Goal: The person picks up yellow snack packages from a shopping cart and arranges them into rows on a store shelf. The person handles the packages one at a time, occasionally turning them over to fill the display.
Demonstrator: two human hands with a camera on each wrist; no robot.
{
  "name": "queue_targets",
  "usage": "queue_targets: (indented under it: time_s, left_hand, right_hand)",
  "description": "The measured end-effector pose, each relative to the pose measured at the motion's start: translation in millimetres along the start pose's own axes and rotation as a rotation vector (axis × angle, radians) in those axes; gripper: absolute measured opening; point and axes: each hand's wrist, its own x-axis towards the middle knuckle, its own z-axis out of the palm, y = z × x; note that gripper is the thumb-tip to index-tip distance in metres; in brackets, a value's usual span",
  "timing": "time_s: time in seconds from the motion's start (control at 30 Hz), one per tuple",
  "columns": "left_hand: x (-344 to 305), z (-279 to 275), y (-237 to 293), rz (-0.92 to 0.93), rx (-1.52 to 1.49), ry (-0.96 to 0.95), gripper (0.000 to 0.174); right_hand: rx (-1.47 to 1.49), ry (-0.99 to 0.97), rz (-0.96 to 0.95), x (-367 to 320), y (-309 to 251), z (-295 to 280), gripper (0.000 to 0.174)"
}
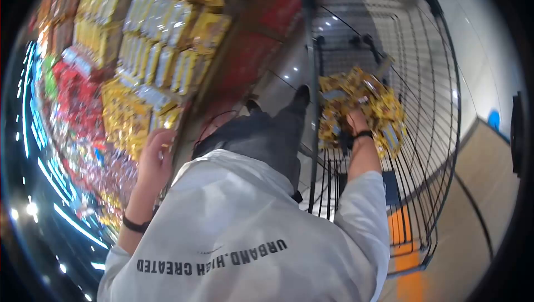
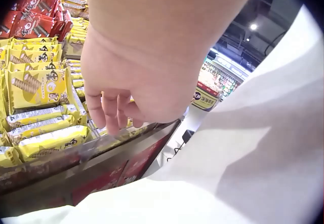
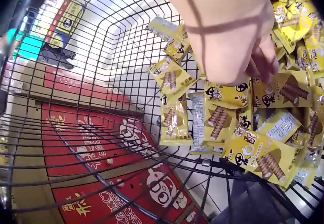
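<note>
Yellow packets (image 3: pixel 260 155): glossy, crinkled plastic film. Cart basket (image 1: pixel 458 90): smooth metal wire. Shirt (image 1: pixel 239 218): matt, creased cloth.

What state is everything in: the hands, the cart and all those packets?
Left hand: fingers loosely bent by the display, holding nothing visible.
Right hand: lowered among packets inside the cart; grip unclear.
Shopping cart: partly filled.
Packets in the cart: loose and jumbled, apparently sealed.
Yellow display packets: arranged in rows.
Red display packets: piled up.
</note>
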Motion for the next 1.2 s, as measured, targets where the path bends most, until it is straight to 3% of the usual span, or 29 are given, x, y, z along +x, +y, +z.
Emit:
queue_targets:
  time_s: [0.03, 0.1, 0.17, 0.27, 0.3, 0.33, 0.43, 0.57, 0.63, 0.67, 0.7, 0.77, 0.8, 0.83, 0.9, 0.93, 0.97, 1.03, 1.07, 1.1, 1.17, 1.2]
  left_hand:
    - [0, -2, 2, -0.006, 0.019, -0.014, 0.045]
    - [-3, -4, 0, -0.052, 0.045, -0.028, 0.042]
    - [-4, -7, -1, -0.098, 0.075, -0.011, 0.037]
    - [-8, -2, -9, -0.072, 0.067, 0.008, 0.033]
    - [-9, -1, -10, -0.085, 0.064, 0.022, 0.033]
    - [-10, -2, -11, -0.097, 0.060, 0.008, 0.033]
    - [-15, -2, -12, -0.134, 0.019, 0.010, 0.032]
    - [-17, -3, -19, -0.103, -0.034, 0.025, 0.033]
    - [-19, 0, -30, -0.064, -0.105, 0.057, 0.033]
    - [-20, 2, -35, -0.045, -0.136, 0.075, 0.030]
    - [-20, 2, -38, -0.047, -0.155, 0.087, 0.030]
    - [-20, 1, -44, -0.024, -0.111, 0.082, 0.029]
    - [-20, 3, -50, -0.002, -0.139, 0.091, 0.026]
    - [-21, 2, -53, -0.002, -0.158, 0.102, 0.026]
    - [-23, -1, -59, 0.035, -0.199, 0.097, 0.024]
    - [-25, -1, -63, 0.034, -0.218, 0.107, 0.024]
    - [-27, -1, -68, 0.076, -0.256, 0.124, 0.024]
    - [-30, -3, -77, 0.117, -0.312, 0.155, 0.023]
    - [-32, -4, -81, 0.128, -0.333, 0.163, 0.023]
    - [-35, -5, -85, 0.137, -0.355, 0.172, 0.023]
    - [-40, -8, -93, 0.151, -0.418, 0.179, 0.022]
    - [-43, -9, -97, 0.170, -0.461, 0.175, 0.022]
  right_hand:
    - [0.753, -0.057, 0.050, 77, 101, 42, 0.054]
    - [-0.456, 0.033, -0.011, 7, 10, 1, 0.055]
    - [-0.117, -0.010, 0.077, 59, 67, 17, 0.056]
    - [0.042, -0.041, 0.098, 109, 117, 22, 0.057]
    - [0.418, -0.026, 0.238, 130, 137, 20, 0.045]
    - [0.795, -0.013, 0.380, 143, 141, 20, 0.056]
    - [0.255, -0.011, 0.256, 64, 59, 2, 0.046]
    - [-0.081, -0.046, 0.283, -14, 0, -21, 0.050]
    - [0.001, -0.107, 0.176, -63, -28, -47, 0.042]
    - [0.168, 0.051, 0.309, -88, -60, -45, 0.029]
    - [0.153, 0.060, 0.295, -95, -66, -52, 0.029]
    - [0.231, -0.008, 0.189, -121, -74, -74, 0.021]
    - [1.050, -0.312, 0.247, -109, -41, -91, 0.019]
    - [1.033, -0.307, 0.233, -111, -48, -97, 0.019]
    - [0.978, 0.290, 0.216, -117, -66, -108, 0.022]
    - [0.361, 0.360, 0.063, -200, -153, -93, 0.025]
    - [0.347, 0.368, 0.048, -201, -156, -101, 0.025]
    - [0.151, 0.512, -0.338, -198, -160, -122, 0.025]
    - [-0.021, 0.547, -0.447, -231, -197, -120, 0.038]
    - [-0.036, 0.550, -0.464, -254, -226, -116, 0.038]
    - [0.062, 0.468, -0.867, -290, -273, -105, 0.067]
    - [0.048, 0.465, -0.883, -311, -298, -94, 0.067]
